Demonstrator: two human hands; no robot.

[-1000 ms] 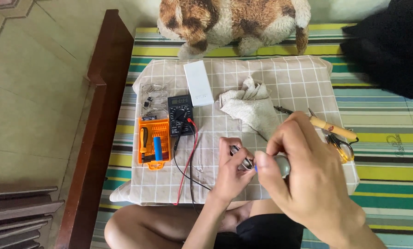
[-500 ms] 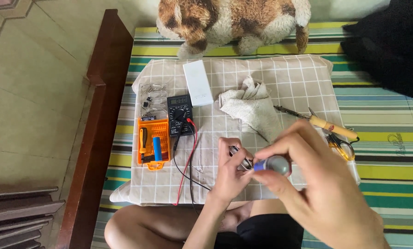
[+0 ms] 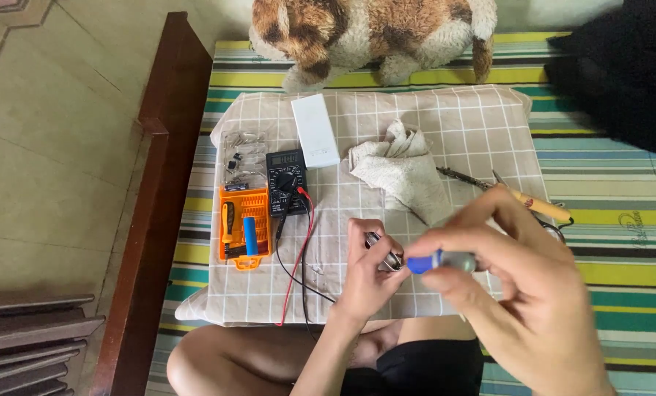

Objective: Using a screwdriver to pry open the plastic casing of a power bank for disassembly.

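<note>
- Head view: the left hand was closed around a small metal part, pinched between thumb and fingers, near the front edge of the checked cloth.
- The right hand gripped a screwdriver with a blue and grey handle — its tip met the metal part; the hand was blurred.
- At the cloth's left edge lay an orange bit case, open, with a blue bit holder in it.
- Just behind the case sat a black multimeter; its red and black leads trailed to the front edge.
- A white box lay behind the meter, touching it, towards the back edge.
- A crumpled rag sat mid-cloth, with a wooden-handled soldering iron towards the right edge.
- A plush dog rested beyond the back edge, on the striped mat.
</note>
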